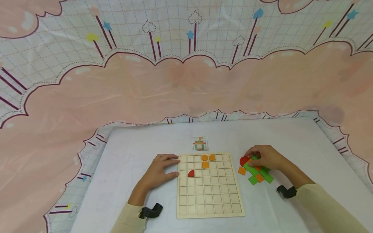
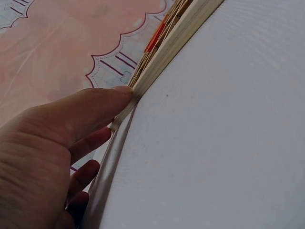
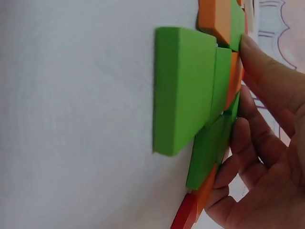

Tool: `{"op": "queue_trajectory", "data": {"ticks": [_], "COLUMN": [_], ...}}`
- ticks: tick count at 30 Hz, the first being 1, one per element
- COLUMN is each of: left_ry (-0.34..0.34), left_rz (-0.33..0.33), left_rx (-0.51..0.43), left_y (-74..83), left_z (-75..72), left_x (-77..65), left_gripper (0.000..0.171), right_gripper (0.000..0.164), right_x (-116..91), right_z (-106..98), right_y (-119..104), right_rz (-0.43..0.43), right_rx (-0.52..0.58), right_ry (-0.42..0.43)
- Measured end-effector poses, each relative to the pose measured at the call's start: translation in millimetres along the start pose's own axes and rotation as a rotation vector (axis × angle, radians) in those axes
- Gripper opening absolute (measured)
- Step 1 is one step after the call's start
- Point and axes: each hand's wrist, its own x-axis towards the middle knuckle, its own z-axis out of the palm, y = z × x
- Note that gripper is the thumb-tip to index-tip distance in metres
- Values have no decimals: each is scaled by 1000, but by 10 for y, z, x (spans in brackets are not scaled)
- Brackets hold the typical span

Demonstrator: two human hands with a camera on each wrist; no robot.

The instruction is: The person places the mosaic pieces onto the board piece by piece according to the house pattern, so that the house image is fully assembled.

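Observation:
A pale wooden grid board (image 1: 211, 217) lies on the white table. Set in its cells are two orange discs (image 1: 205, 158), an orange square (image 1: 205, 165) and a red quarter-circle (image 1: 191, 173). My left hand (image 1: 157, 171) rests at the board's left edge, thumb and fingertips touching it, fingers spread. My right hand (image 1: 266, 157) reaches into a heap of wooden pieces right of the board, thumb and forefinger by a red rounded piece (image 1: 243, 160). In the right wrist view the thumb touches the pieces beside a green block (image 3: 190, 90); whether it pinches one is hidden.
A small picture card (image 1: 200, 143) with a coloured grid pattern lies behind the board. One orange square (image 1: 242, 171) sits at the heap's left side. Black wrist devices (image 1: 151, 212) are on both sleeves. A patterned pink cloth (image 1: 186, 87) borders the table's far side.

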Motion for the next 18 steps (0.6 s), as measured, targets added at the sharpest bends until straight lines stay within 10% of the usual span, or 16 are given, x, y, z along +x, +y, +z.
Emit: {"op": "queue_trajectory", "data": {"ticks": [18], "left_ry": [13], "left_rz": [12], "left_rx": [4], "left_y": [9], "left_z": [5], "left_x": [-2], "left_gripper": [47], "right_gripper": [23], "right_x": [47], "right_z": [-5], "right_y": [26], "right_rz": [-43], "right_rx": [5], "right_ry": [-58]}}
